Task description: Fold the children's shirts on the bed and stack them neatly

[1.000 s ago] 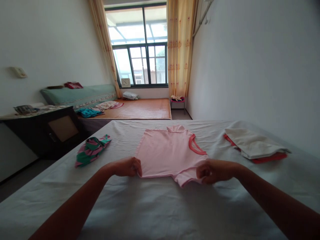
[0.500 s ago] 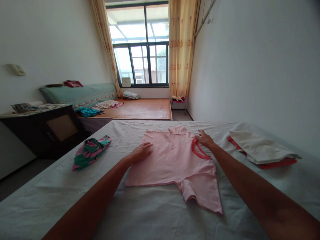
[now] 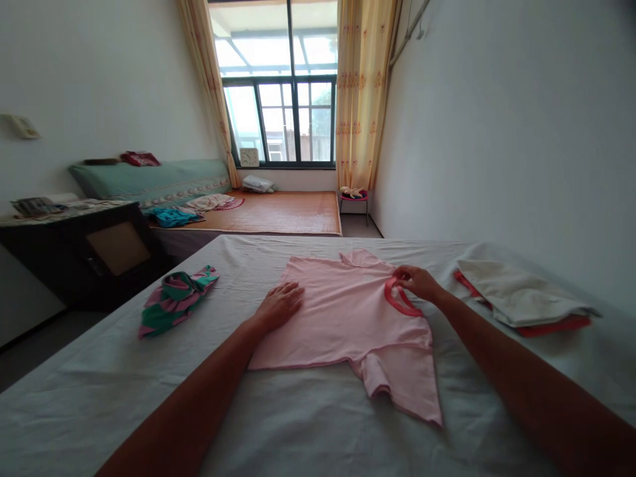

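shirt: pink t-shirt [image 3: 342,311] lies flat on the bed [image 3: 308,424]
left hand [image 3: 279,303]: open, palm pinning the hem side
right hand [image 3: 416,281]: pinching the red collar [image 3: 397,299]
step: looks like smoothing before a fold
next: probably needs the collar side pulled straight

Hands: two, the left hand [image 3: 279,305] and the right hand [image 3: 416,281], both on one garment.
Pink T-shirts: one pink T-shirt [image 3: 348,315], spread on the near bed [image 3: 298,424].
Striped garments: one green-and-pink striped garment [image 3: 171,301], bunched at the left of that bed.
Folded stacks: one folded stack [image 3: 521,298] at the right, a white piece above a red one, so two pieces.
Beds: two, the near one and a far bed [image 3: 283,213] with a woven mat.
Curtains: two, a left curtain [image 3: 206,86] and a right curtain [image 3: 360,93].
Windows: one window [image 3: 285,86].
Clocks: one clock [image 3: 247,157] on the sill.
Stools: one stool [image 3: 355,199].
Dark cabinets: one dark cabinet [image 3: 89,255].
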Tool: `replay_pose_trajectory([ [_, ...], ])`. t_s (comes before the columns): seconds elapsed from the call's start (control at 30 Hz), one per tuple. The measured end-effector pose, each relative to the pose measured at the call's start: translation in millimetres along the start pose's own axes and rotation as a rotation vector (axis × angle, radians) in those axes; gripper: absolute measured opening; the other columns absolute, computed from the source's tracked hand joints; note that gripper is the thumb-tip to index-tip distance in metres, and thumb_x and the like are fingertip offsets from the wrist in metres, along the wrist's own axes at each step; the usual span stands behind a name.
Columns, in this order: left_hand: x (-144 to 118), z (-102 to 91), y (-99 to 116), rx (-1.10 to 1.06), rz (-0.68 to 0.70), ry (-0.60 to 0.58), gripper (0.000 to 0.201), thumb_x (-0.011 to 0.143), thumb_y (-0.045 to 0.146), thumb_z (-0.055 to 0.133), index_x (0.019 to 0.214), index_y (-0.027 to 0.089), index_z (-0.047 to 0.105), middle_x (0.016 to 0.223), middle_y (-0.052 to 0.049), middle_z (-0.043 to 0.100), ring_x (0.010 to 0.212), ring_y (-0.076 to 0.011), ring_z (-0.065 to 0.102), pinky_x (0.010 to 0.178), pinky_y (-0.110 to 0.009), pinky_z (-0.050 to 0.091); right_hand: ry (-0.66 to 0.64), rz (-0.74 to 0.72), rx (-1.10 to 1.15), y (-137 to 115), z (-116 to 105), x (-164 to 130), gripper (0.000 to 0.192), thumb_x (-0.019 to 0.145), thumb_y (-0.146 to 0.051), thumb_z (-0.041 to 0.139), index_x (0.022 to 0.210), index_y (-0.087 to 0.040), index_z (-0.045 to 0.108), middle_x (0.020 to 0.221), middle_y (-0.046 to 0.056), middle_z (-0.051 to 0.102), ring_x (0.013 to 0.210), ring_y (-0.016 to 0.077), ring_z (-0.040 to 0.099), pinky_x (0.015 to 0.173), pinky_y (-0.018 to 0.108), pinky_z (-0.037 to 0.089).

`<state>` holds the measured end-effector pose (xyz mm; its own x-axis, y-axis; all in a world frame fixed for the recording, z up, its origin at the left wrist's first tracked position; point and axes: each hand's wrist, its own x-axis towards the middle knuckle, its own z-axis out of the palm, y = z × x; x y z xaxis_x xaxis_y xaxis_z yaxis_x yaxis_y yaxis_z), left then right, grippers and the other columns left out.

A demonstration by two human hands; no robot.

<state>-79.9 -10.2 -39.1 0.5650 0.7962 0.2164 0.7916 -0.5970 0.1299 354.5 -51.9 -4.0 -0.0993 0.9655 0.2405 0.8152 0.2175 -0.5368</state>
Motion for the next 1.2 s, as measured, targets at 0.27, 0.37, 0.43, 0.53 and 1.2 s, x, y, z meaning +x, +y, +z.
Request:
replay_pose_trajectory([
  [0.27, -3.5, -20.8, 17.2, 0.015, 0.1, -0.053, 0.04, 0.093, 0.034, 0.037, 0.128, 0.024, 0.055, 0.137, -0.009, 0.051, 0.126, -0.0233, 0.045, 0.106, -0.041, 0.033, -0.329, -0.156, -0.057, -18.3, -32.9, -81.7, 0.014, 0.075, -0.026, 0.058, 0.078, -0.017, 0.069, 0.079, 0.004, 0.067, 0.074, 0.0177, 0.059, 0.07, 0.028, 0.044],
  [0.37, -20.5, -53.6, 32.2, -0.086, 0.233, -0.206, 0.034, 0.089, 0.033, 0.046, 0.118, 0.024, 0.061, 0.127, -0.008, 0.057, 0.115, -0.0224, 0.054, 0.1, -0.035, 0.039, -0.375, -0.249, -0.088, -35.3, -51.5, -105.7, 0.022, 0.076, -0.019, 0.055, 0.093, -0.02, 0.07, 0.094, 0.006, 0.068, 0.089, 0.0203, 0.06, 0.081, 0.031, 0.044],
  [0.43, -39.9, -78.0, 42.1, -0.215, 0.311, -0.337, 0.028, 0.083, 0.035, 0.056, 0.106, 0.023, 0.065, 0.115, -0.006, 0.062, 0.105, -0.0197, 0.058, 0.094, -0.028, 0.042, -0.457, -0.337, -0.061, -48.5, -55.4, -121.9, 0.035, 0.074, -0.013, 0.054, 0.104, -0.024, 0.068, 0.106, 0.006, 0.066, 0.102, 0.021, 0.057, 0.089, 0.032, 0.042],
  [0.53, -72.1, -105.7, 53.9, -0.275, 0.307, -0.476, 0.026, 0.072, 0.034, 0.068, 0.095, 0.023, 0.066, 0.105, -0.003, 0.061, 0.096, -0.0188, 0.058, 0.088, -0.025, 0.043, -0.438, -0.413, -0.117, -58.7, -48.0, -139.9, 0.044, 0.071, -0.008, 0.055, 0.109, -0.028, 0.066, 0.116, 0.005, 0.062, 0.112, 0.0221, 0.052, 0.095, 0.035, 0.04],
  [1.2, -56.0, -109.2, 29.9, -0.445, 0.103, -0.342, 0.016, 0.076, 0.029, 0.054, 0.083, 0.018, 0.062, 0.077, 0.001, 0.061, 0.071, -0.0141, 0.054, 0.066, -0.022, 0.04, -0.37, -0.15, 0.344, -65.7, -44.3, -105.0, 0.032, 0.084, -0.046, 0.054, 0.092, -0.017, 0.065, 0.083, 0.004, 0.066, 0.075, 0.0165, 0.059, 0.068, 0.027, 0.046],
])
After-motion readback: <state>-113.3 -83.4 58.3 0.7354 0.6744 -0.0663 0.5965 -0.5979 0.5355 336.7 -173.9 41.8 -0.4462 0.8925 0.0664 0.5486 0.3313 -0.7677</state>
